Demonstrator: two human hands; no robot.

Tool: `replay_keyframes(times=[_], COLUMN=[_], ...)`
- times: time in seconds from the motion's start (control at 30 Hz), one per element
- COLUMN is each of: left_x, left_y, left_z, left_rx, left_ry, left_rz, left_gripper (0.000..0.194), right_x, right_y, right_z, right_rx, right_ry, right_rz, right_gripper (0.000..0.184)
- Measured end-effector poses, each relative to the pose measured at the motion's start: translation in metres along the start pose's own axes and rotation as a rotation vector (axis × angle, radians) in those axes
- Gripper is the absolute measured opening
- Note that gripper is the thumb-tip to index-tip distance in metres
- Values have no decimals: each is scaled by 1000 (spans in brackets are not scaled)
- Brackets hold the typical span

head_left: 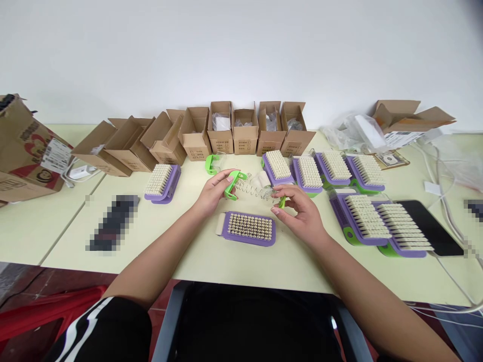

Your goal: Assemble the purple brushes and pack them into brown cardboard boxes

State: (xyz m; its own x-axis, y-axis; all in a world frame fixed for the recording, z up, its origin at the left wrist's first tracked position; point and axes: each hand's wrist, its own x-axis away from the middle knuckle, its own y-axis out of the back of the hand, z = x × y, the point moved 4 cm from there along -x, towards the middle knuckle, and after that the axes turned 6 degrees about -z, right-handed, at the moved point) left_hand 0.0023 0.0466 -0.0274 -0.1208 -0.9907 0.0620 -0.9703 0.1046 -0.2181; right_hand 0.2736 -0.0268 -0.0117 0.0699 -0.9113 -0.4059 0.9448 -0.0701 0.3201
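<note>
My left hand (216, 190) is closed on a bright green plastic bracket (232, 187) with a rounded end. Opposite it, my right hand (302, 208) grips a small green plastic piece (282, 202), mostly covered by my fingers. Thin metal coil springs (251, 189) lie between the two hands; whether they touch the green parts I cannot tell. A white rounded part (260, 179) sits just behind the springs. In front of my hands, a purple block with rows of cream pegs (249, 227) rests pegs up. A green and clear piece (213, 164) lies behind my left hand.
Several open cardboard boxes (245, 141) line the wall. More purple pegged blocks (334, 167) stand on the right, near a black tablet (430, 226) and white cables (449, 216). One pegged block (162, 182) is at left, beyond a blurred dark object (115, 221).
</note>
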Motion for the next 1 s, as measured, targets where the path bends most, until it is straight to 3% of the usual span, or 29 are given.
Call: replay_keyframes(times=[1.0], left_x=[-3], left_y=[4], left_z=[5], left_rx=[-38], left_ry=[5], left_rz=[1], left_gripper=[60], right_x=[-1], right_y=[1], right_z=[-2], right_rx=[33], right_ry=[43], right_rz=[-9], right_gripper=[24])
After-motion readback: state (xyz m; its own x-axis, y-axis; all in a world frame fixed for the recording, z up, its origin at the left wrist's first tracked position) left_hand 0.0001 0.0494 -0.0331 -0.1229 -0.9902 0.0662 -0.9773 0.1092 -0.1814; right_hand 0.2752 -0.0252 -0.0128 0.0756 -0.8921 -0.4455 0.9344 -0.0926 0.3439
